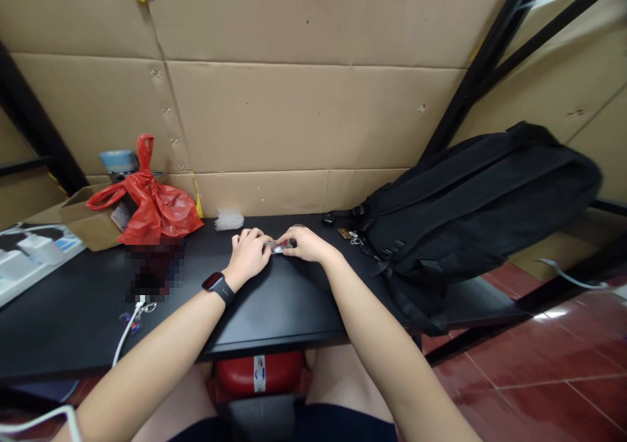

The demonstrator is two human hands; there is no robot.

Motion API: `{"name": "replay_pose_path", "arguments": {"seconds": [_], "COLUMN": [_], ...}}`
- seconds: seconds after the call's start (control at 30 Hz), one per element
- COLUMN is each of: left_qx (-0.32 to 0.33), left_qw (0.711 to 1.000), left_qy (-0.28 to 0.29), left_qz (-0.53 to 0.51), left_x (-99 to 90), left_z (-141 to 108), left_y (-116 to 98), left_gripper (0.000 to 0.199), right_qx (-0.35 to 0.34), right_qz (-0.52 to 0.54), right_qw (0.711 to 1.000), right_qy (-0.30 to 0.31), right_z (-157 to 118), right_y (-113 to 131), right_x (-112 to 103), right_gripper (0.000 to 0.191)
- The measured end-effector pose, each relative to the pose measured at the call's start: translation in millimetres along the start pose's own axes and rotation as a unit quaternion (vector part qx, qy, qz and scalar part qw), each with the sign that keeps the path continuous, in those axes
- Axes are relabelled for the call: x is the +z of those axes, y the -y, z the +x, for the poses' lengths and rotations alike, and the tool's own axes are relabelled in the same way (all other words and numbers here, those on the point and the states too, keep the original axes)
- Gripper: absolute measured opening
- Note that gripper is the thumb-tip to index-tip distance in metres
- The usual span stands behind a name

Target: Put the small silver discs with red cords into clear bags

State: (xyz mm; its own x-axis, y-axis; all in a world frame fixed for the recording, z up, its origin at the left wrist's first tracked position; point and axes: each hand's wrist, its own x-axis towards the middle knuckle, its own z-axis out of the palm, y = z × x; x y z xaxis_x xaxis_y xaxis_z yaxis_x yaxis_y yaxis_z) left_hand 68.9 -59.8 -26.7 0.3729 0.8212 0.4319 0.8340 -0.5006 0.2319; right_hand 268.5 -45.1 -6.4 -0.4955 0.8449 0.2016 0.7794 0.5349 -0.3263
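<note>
Both hands meet over a small, shiny, see-through packet with some red on it, at the middle of the black table. My left hand, with a dark watch on its wrist, has its thumb and fingertips closed on the packet's left end. On the other end, the thumb and fingers of my right hand pinch the packet. What lies inside it is too small to make out. Just behind my left hand rests a small stack of clear plastic pieces.
A red plastic bag sits by a cardboard box at the left, near a white power strip. A white cable runs off the front edge. On the right lies a large black backpack. Cardboard walls the back.
</note>
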Motion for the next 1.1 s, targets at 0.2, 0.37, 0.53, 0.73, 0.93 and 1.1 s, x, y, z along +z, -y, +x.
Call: {"name": "replay_pose_path", "arguments": {"seconds": [0.2,0.37,0.53,0.73,0.93,1.1], "left_qx": [-0.096,-0.174,-0.206,-0.185,-0.044,0.044], "left_qw": [0.98,0.955,0.948,0.96,0.998,0.997], "left_qy": [-0.172,-0.23,-0.223,-0.191,-0.032,0.062], "left_qz": [-0.039,-0.068,-0.094,-0.091,-0.024,0.028], "left_x": [-33.5,-48.2,-43.2,-40.8,-43.0,-38.0], "left_z": [7,9,11,11,6,5], "left_y": [16,50,68,68,64,63], "left_gripper": [0.023,0.02,0.02,0.021,0.009,0.007], "right_qx": [0.076,0.085,0.064,0.065,0.071,0.103], "right_qz": [-0.105,-0.182,-0.188,-0.169,-0.153,-0.109], "right_qw": [0.991,0.979,0.98,0.983,0.986,0.988], "right_qy": [-0.044,-0.025,0.001,0.027,0.003,-0.034], "right_z": [9,35,67,91,76,38], "right_y": [9,14,13,4,-9,-40], "right_x": [12,25,38,43,23,4], "right_gripper": [0.025,0.036,0.05,0.062,0.047,0.039]}}
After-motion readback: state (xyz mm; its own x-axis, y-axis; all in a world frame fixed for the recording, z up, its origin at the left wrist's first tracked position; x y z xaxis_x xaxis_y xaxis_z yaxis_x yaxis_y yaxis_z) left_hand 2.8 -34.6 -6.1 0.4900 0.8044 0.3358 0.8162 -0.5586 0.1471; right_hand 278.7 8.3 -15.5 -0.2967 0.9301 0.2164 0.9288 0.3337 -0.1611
